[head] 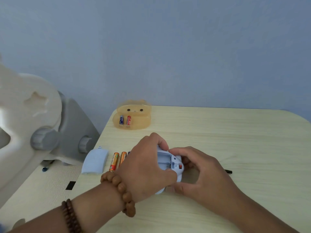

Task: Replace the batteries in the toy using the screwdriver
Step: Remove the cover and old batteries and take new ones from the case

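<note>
While left hand [144, 169] and right hand [202, 172] grip the toy [175, 163], bay [164, 159] faces up.
Orange batteries [114, 161] lie just left of left hand, long axes pointing away from the person.

You worked in soft, even, fairly bright light. Your right hand [205, 172] threw only a faint shadow onto the table [235, 140] under its palm. Far left of your left hand [146, 165], the white plastic object [25, 115] looked blurred, washed out and bowed by the lens.
</note>
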Available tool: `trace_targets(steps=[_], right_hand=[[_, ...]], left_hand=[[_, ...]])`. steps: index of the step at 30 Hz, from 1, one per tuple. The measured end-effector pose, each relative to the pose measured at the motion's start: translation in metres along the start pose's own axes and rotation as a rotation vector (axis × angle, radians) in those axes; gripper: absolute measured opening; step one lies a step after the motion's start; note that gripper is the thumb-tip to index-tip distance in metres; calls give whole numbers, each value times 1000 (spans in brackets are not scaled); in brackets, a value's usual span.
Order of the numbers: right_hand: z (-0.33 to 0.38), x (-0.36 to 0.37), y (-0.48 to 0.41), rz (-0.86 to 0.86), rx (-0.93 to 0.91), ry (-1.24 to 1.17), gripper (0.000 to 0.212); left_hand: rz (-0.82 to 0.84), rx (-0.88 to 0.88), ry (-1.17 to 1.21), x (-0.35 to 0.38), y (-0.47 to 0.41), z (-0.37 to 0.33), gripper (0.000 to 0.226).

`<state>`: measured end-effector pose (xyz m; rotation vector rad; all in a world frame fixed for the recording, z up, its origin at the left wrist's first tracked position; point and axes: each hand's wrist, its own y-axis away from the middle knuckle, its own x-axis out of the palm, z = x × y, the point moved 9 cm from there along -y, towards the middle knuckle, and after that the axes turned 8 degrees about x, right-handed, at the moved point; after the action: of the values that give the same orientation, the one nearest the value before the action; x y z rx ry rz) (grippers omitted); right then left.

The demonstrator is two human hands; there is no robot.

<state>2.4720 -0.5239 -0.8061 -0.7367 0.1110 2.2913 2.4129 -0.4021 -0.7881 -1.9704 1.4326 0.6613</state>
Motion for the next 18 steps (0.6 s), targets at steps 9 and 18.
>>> trace_targets(steps=[9,18], right_hand=[[-1,-2,0,-26,-16,-2,64],[-3,0,0,-22,-10,22,64]], left_hand=[[-22,-60,79,4,0,1,51],[6,-20,145,-2,4,-2,22]])
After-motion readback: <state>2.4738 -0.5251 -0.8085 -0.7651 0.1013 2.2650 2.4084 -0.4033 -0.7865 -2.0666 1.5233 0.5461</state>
